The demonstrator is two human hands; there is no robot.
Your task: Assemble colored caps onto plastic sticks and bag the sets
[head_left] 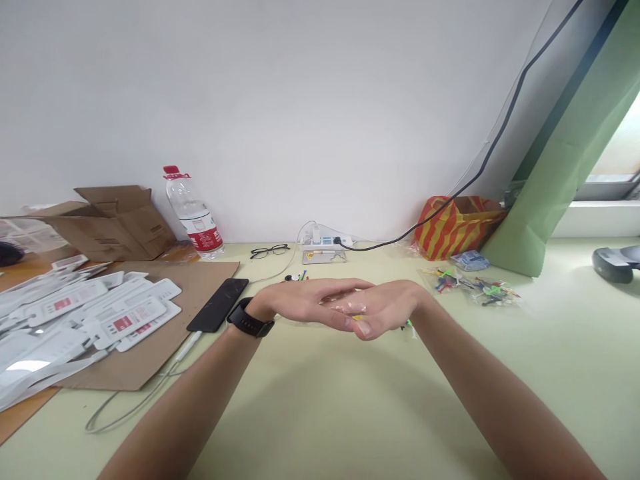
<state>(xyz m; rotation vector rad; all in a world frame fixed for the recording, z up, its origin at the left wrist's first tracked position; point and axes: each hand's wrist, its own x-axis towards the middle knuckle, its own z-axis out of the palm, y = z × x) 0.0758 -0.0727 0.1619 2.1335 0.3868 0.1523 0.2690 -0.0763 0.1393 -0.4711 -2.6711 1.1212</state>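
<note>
My left hand (310, 301), with a black watch (249, 318) on its wrist, reaches in from the left with its fingers stretched out. It overlaps my right hand (387, 303), whose thumb points left below it. Between the two hands shows crinkled clear plastic (345, 305), apparently a bag, with a speck of yellow near the fingertips. How it is gripped is mostly hidden. Small coloured pieces (297, 276) peek out behind my left hand, and more coloured bits (409, 327) beside my right wrist.
Left: a cardboard sheet (145, 367) bears white packets (65, 307) and a phone (219, 305); a bottle (195, 213) and box (117, 227) stand behind. Glasses (270, 251) and a power strip (325, 239) lie by the wall. Right: bagged coloured pieces (493, 292), a striped bag (440, 230).
</note>
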